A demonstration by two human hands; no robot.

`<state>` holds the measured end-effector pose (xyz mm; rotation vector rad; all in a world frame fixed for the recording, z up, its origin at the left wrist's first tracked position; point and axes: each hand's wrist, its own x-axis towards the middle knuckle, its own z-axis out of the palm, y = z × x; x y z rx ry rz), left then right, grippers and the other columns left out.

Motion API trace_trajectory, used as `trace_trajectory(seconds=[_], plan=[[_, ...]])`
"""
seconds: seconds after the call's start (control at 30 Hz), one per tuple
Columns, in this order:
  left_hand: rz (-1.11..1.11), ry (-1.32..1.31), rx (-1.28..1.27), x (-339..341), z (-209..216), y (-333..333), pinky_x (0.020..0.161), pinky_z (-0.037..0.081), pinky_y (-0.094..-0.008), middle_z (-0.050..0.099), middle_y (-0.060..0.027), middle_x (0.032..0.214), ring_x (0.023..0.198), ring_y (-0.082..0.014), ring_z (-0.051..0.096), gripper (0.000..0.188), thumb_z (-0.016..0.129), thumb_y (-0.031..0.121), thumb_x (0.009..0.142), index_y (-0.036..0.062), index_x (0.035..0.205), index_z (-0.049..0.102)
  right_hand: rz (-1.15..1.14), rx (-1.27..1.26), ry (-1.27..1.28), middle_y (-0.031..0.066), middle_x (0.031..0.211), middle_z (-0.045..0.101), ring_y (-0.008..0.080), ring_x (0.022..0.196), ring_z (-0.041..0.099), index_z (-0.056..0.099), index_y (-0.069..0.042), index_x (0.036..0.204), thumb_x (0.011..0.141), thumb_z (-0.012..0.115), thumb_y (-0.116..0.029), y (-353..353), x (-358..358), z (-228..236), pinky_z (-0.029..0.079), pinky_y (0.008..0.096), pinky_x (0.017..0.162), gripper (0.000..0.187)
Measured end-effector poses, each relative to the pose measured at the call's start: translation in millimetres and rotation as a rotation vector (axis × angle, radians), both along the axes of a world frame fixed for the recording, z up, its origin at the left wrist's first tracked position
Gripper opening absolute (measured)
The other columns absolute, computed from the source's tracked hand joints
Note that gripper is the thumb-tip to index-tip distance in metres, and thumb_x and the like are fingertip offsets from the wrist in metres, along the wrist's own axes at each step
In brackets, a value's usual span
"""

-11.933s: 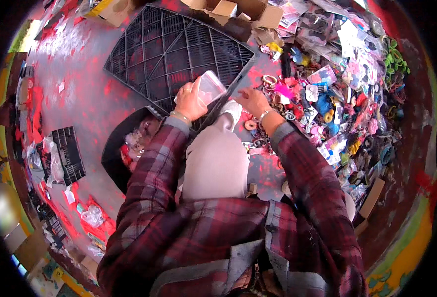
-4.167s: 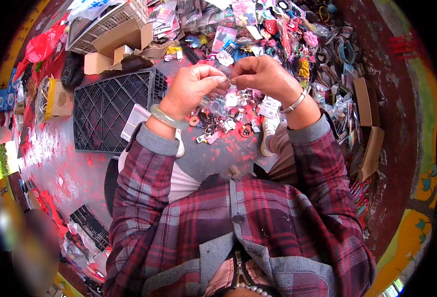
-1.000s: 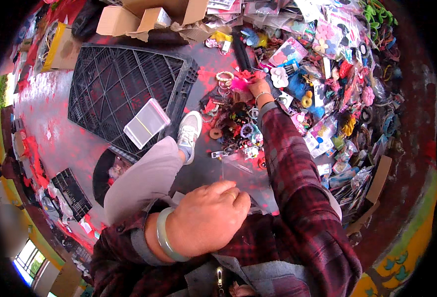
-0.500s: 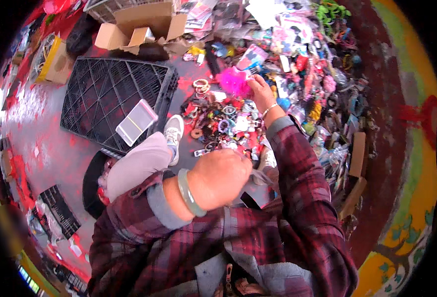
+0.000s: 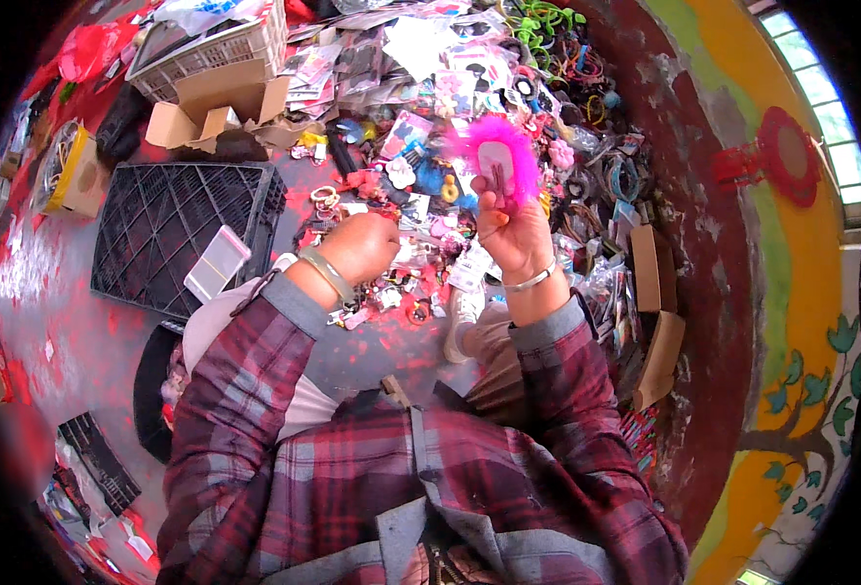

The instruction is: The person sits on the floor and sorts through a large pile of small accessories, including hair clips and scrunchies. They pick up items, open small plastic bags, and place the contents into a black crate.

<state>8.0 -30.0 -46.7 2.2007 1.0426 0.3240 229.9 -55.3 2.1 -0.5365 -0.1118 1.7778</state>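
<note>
My right hand (image 5: 518, 239) pinches a bright pink fluffy hair clip (image 5: 521, 154) by its lower edge. Its pale oval back, with a dark metal clip on it, faces me. Left of it, my left hand (image 5: 357, 249) is closed in a fist, back of the hand up, over the near left part of a pile of small hair accessories (image 5: 416, 255). Whatever those fingers may hold is hidden. Around both hands lie hair ties, bands, charms and small packets. A yellow ring-shaped trinket (image 5: 449, 190) and a blue fluffy piece (image 5: 429, 176) lie between them.
A black plastic crate (image 5: 182, 229) with a clear case (image 5: 218, 263) on it stands at the left. Beyond are an open cardboard box (image 5: 221, 93) and a white basket (image 5: 211, 58). Bagged goods heap up along the right wall. My shoe (image 5: 464, 317) is by the pile.
My left hand has moved from near my body forward and left to the pile. The pink hair clip has been turned so its back shows. The whole view has shifted.
</note>
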Motion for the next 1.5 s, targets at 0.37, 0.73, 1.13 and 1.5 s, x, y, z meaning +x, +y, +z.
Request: trace_trajectory(seconds=[0.37,0.73,1.13,1.5], plan=[[0.249,-0.396,-0.609,31,19,41,0.053,0.047,-0.0267,0.062,-0.0068,0.065,0.057,-0.0122,0.059,0.018,0.061,0.017,0.074,0.0002,0.078,0.065,-0.246,0.325,-0.363,0.0063,0.106,0.057,0.0188,0.094,0.058,0.048,-0.011,0.113,0.084,0.052,-0.006,4,25,17,0.052,0.0308,0.074,0.030],[0.132,-0.211,-0.241,25,29,36,0.055,0.045,-0.0256,0.061,-0.0055,0.064,0.059,-0.0086,0.056,0.013,0.061,0.013,0.074,0.0002,0.077,0.064,-0.213,0.666,-0.933,0.0083,0.104,0.056,0.0182,0.100,0.052,0.057,0.001,0.098,0.078,0.053,0.010,-4,36,26,0.040,0.0305,0.089,0.022],[0.057,-0.262,-0.036,24,26,28,0.064,0.047,-0.0386,0.061,-0.0170,0.074,0.069,-0.0314,0.060,0.017,0.055,0.016,0.072,0.0074,0.082,0.065,0.012,0.847,-1.583,0.0051,0.092,0.061,0.0122,0.086,0.057,0.060,-0.001,0.091,0.073,0.056,0.014,2,16,17,0.045,0.0232,0.075,0.023],[0.040,-0.166,-0.042,20,34,27,0.055,0.043,-0.0356,0.055,-0.0179,0.063,0.059,-0.0283,0.057,0.019,0.054,0.021,0.076,0.0031,0.077,0.061,0.128,0.728,-1.813,0.0104,0.081,0.062,0.0192,0.076,0.061,0.062,-0.003,0.090,0.072,0.055,0.004,1,1,23,0.047,0.0273,0.067,0.021]])
